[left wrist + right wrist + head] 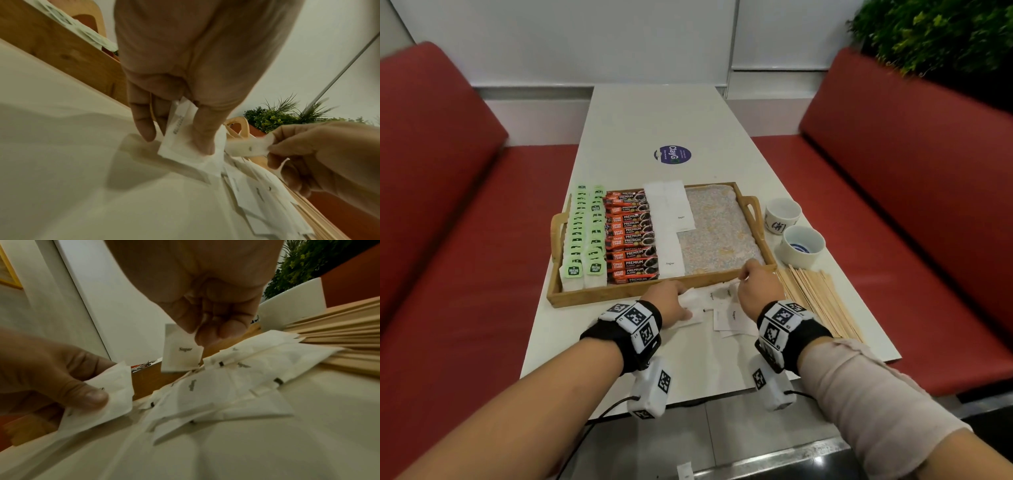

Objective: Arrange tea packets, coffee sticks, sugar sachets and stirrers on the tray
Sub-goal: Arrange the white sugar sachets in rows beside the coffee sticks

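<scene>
Right wrist view: right hand (207,308) pinches a sugar sachet (180,352); left hand (51,374) grips a sachet stack (107,404).

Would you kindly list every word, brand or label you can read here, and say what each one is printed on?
"Sugar": white sugar sachets on the tray, and the one the right hand pinches.
"Great Taste PREMIUM CLASSIC": red coffee sticks.
"ClayGo": round purple sticker on the table; its smaller print is unreadable.
Green tea packets: brand too small to read.
Nearer white cup: a dark character, unreadable.
Wristband markers: patterns, digits too small.
</scene>
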Available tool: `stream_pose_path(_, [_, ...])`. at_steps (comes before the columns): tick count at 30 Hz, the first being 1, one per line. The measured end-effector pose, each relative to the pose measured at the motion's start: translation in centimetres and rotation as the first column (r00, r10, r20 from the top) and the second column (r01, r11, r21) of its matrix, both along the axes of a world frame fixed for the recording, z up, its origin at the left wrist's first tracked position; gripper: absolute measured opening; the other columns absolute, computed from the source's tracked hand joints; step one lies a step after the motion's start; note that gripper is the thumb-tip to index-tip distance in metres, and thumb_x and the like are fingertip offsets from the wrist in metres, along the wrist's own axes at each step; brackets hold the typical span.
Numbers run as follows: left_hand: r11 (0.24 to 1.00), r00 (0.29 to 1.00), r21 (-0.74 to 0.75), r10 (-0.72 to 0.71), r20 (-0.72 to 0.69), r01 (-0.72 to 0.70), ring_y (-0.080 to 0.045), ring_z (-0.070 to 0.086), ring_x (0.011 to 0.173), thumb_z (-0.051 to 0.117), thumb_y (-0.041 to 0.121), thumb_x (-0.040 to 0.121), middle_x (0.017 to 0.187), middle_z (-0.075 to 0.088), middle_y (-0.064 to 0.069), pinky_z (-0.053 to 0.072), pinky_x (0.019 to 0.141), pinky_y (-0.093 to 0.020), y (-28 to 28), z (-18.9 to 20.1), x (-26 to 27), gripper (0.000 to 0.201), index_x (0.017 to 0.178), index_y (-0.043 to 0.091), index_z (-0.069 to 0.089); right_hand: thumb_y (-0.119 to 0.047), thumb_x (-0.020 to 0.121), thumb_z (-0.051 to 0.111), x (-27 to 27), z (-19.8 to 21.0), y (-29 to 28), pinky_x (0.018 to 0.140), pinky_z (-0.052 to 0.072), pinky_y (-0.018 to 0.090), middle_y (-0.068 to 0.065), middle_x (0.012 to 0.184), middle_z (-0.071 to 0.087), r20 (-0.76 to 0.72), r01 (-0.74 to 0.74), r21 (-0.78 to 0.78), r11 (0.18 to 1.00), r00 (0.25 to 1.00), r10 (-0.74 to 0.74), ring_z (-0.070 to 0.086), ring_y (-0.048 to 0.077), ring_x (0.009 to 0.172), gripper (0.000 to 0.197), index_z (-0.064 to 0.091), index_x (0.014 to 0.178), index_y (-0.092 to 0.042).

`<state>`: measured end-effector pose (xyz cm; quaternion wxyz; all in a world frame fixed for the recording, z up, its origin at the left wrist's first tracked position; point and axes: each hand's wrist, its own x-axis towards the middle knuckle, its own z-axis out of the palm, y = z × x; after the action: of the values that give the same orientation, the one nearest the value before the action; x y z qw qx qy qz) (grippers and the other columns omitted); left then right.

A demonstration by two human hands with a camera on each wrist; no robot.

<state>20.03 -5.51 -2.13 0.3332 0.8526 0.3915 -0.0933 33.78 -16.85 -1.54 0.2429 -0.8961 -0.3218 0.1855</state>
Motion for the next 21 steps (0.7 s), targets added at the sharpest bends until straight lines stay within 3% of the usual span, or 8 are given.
stream_pose_path(3, [0.999, 0.998, -0.032, 0.044, 0.049, -0.043, -0.021, 0.059, 0.102, 0.071, 0.026, 0.083, 0.115, 0.063, -0.004, 0.046, 0.082, -0.027, 0.4, -0.1, -0.3, 0.036, 0.116, 0.016, 0.059, -0.019, 0.091, 0.043, -0.3, -0.4, 0.5, 0.061, 0.037, 0.029, 0.009, 0.087, 0.059, -0.023, 0.036, -0.015, 0.999, 0.999, -0.036, 0.054, 0.027, 0.077, 0.009, 0.049, 0.095, -0.013])
stream_pose_path(6, [0.991, 0.989, -0.092, 0.102, 0.106, -0.092, -0.022, 0.062, 0.096, 0.069, 0.026, 0.085, 0.112, 0.063, -0.004, 0.053, 0.079, -0.032, 0.5, -0.3, -0.4, 0.033, 0.113, 0.018, 0.055, -0.036, 0.091, 0.043, -0.7, -0.6, 0.9, 0.062, 0.039, 0.029, 0.006, 0.085, 0.061, -0.058, 0.078, -0.001, 0.997, 0.995, -0.078, 0.057, 0.026, 0.08, 0.024, 0.053, 0.091, -0.015])
stream_pose_path(8, [0.967, 0.97, -0.21, 0.178, 0.166, -0.141, -0.025, 0.067, 0.084, 0.065, 0.021, 0.089, 0.109, 0.061, -0.006, 0.058, 0.06, -0.032, 0.4, -0.2, -0.5, 0.031, 0.116, 0.016, 0.051, -0.046, 0.089, 0.048, -0.8, -0.5, 1.1, 0.062, 0.039, 0.028, 0.003, 0.081, 0.06, -0.072, 0.101, 0.011, 0.995, 0.992, -0.1, 0.058, 0.023, 0.078, 0.03, 0.055, 0.087, -0.017])
stream_pose_path(11, [0.924, 0.942, -0.337, 0.262, 0.209, -0.182, -0.024, 0.066, 0.065, 0.058, 0.015, 0.094, 0.109, 0.053, -0.008, 0.05, 0.039, -0.023, 0.6, 0.2, -0.5, 0.033, 0.123, 0.01, 0.043, -0.029, 0.079, 0.063, -0.6, -0.6, 1.0, 0.056, 0.04, 0.025, -0.001, 0.075, 0.06, -0.071, 0.095, 0.025, 0.995, 0.993, -0.093, 0.059, 0.019, 0.073, 0.015, 0.052, 0.079, -0.019])
stream_pose_path(13, [0.916, 0.931, -0.356, 0.281, 0.234, -0.187, -0.026, 0.067, 0.066, 0.056, 0.015, 0.095, 0.117, 0.052, -0.01, 0.051, 0.04, -0.023, 1.0, 0.3, -0.5, 0.038, 0.129, 0.009, 0.04, -0.01, 0.075, 0.059, -0.6, -0.3, 1.0, 0.053, 0.04, 0.024, -0.001, 0.076, 0.058, -0.085, 0.085, 0.064, 0.994, 0.993, -0.079, 0.058, 0.019, 0.071, 0.014, 0.053, 0.086, -0.018])
stream_pose_path(15, [0.92, 0.922, -0.343, 0.287, 0.261, -0.189, -0.025, 0.067, 0.069, 0.057, 0.015, 0.094, 0.123, 0.05, -0.011, 0.053, 0.043, -0.025, 1.7, 0.6, -0.5, 0.042, 0.132, 0.009, 0.04, -0.003, 0.079, 0.053, -0.8, 0.3, 1.4, 0.051, 0.037, 0.025, -0.002, 0.077, 0.053, -0.093, 0.068, 0.129, 0.989, 0.994, -0.057, 0.052, 0.017, 0.067, 0.024, 0.05, 0.098, -0.018])
stream_pose_path(19, [0.93, 0.893, -0.308, 0.303, 0.333, -0.201, -0.03, 0.067, 0.079, 0.057, 0.015, 0.093, 0.118, 0.053, -0.012, 0.06, 0.059, -0.043, 3.3, 1.5, -0.7, 0.036, 0.126, 0.007, 0.046, -0.003, 0.088, 0.05, -1.1, 2.2, 3.2, 0.061, 0.045, 0.031, -0.007, 0.08, 0.048, -0.047, -0.029, 0.242, 0.97, 0.998, 0.041, 0.052, 0.015, 0.073, 0.025, 0.047, 0.106, -0.021])
stream_pose_path(21, [0.945, 0.884, -0.263, 0.286, 0.37, -0.196, -0.031, 0.067, 0.084, 0.058, 0.017, 0.093, 0.117, 0.057, -0.009, 0.06, 0.063, -0.046, 4.0, 2.1, -1.0, 0.035, 0.126, 0.01, 0.05, -0.005, 0.089, 0.054, -1.3, 3.1, 4.2, 0.061, 0.043, 0.025, -0.008, 0.082, 0.051, -0.025, -0.094, 0.262, 0.961, 0.994, 0.104, 0.052, 0.014, 0.076, 0.021, 0.051, 0.1, -0.022])
